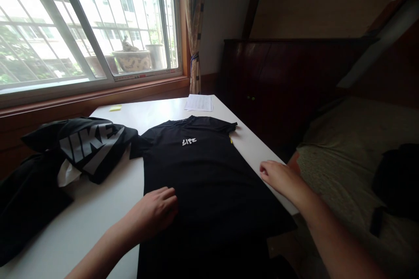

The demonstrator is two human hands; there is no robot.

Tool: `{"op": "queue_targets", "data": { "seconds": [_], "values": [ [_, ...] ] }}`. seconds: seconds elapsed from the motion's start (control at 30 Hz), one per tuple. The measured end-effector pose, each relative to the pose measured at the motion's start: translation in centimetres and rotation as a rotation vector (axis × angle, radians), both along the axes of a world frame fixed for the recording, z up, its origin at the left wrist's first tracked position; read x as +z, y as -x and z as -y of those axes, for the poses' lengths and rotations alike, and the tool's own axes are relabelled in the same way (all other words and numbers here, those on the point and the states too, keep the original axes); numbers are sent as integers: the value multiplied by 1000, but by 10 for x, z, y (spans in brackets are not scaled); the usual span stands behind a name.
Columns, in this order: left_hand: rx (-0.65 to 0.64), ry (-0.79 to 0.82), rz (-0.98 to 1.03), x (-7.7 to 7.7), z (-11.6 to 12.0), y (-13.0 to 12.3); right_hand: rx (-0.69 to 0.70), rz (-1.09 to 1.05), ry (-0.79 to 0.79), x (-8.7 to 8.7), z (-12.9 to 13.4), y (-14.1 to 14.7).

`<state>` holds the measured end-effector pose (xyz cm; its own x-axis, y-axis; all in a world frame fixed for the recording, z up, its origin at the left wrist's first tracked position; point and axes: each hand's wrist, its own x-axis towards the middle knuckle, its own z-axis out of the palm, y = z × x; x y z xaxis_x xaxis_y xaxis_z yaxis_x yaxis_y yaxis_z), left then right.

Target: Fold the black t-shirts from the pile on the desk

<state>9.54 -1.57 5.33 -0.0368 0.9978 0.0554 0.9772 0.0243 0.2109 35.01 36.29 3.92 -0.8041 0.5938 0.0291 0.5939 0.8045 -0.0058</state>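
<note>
T-shirt (196,178) lies collar-away, the left hand (160,205) over its left edge and right hand (278,176) just beside its right edge, both loosely curled, any grip unclear.

There are two hands (161,207) (278,176), one spread T-shirt (196,174), one table (108,200), one window (109,45) and one curtain (194,30).

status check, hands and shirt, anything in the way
Left hand curled over black shirt, grip unclear; right hand by white table edge. Shirt spread out, collar at far end. Bunched NIKE garment against left-side sleeve.
</note>
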Motion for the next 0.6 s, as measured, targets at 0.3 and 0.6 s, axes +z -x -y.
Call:
{"op": "queue_targets", "data": {
  "seconds": [0.3,0.6],
  "values": [
    [288,-250,-260,-56,13,86,439,-289,115,-37,22,88],
    [356,-211,-411,-84,36,44,400,-224,131,-59,11,63]
  ]
}}
